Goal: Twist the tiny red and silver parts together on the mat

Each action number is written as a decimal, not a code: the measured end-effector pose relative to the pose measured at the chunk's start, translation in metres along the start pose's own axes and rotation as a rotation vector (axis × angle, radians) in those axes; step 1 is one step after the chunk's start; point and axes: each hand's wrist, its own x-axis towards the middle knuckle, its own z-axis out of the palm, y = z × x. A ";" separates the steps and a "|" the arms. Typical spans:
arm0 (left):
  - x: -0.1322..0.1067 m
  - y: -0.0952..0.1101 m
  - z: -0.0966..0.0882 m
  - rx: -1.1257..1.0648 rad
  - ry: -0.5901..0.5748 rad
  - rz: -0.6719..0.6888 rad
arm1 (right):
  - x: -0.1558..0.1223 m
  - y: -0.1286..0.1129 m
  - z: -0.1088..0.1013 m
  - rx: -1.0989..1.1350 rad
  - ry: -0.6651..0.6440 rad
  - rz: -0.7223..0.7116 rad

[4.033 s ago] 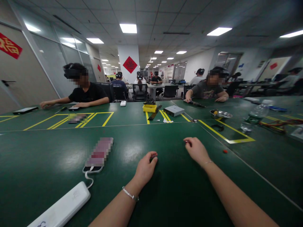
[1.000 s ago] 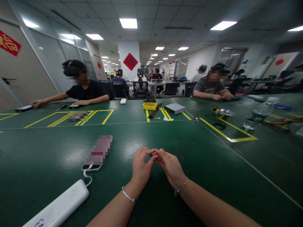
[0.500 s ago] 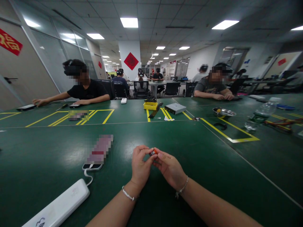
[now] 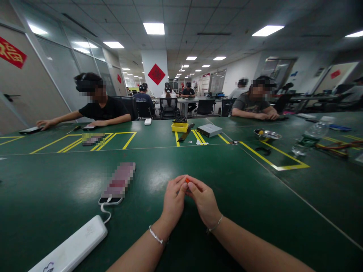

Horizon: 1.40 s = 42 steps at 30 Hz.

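Both my hands meet over the green table (image 4: 255, 211) in front of me. My left hand (image 4: 173, 200) and my right hand (image 4: 204, 202) pinch one small red-orange part (image 4: 187, 180) between their fingertips. Only a sliver of the part shows; the rest is hidden by my fingers. A bracelet sits on each of my wrists.
A phone (image 4: 119, 181) lies to the left, cabled to a white power bank (image 4: 70, 247). Farther off are a yellow tray (image 4: 179, 127), a grey box (image 4: 209, 130), a metal dish (image 4: 267, 134) and a water bottle (image 4: 310, 136). Two people sit across the table.
Four seconds ago my hands lay apart on the table, each at a small part. They have since come together and now close more tightly round the red-orange part.
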 end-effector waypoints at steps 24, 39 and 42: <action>0.009 -0.022 -0.001 -0.025 -0.001 -0.163 | 0.044 -0.125 -0.255 -1.621 0.825 0.366; 0.009 -0.020 0.000 -0.010 -0.001 -0.155 | 0.056 -0.070 -0.128 -1.800 0.363 -0.400; 0.009 -0.022 0.000 -0.020 0.002 -0.157 | 0.042 -0.037 -0.070 -1.616 -0.056 -0.393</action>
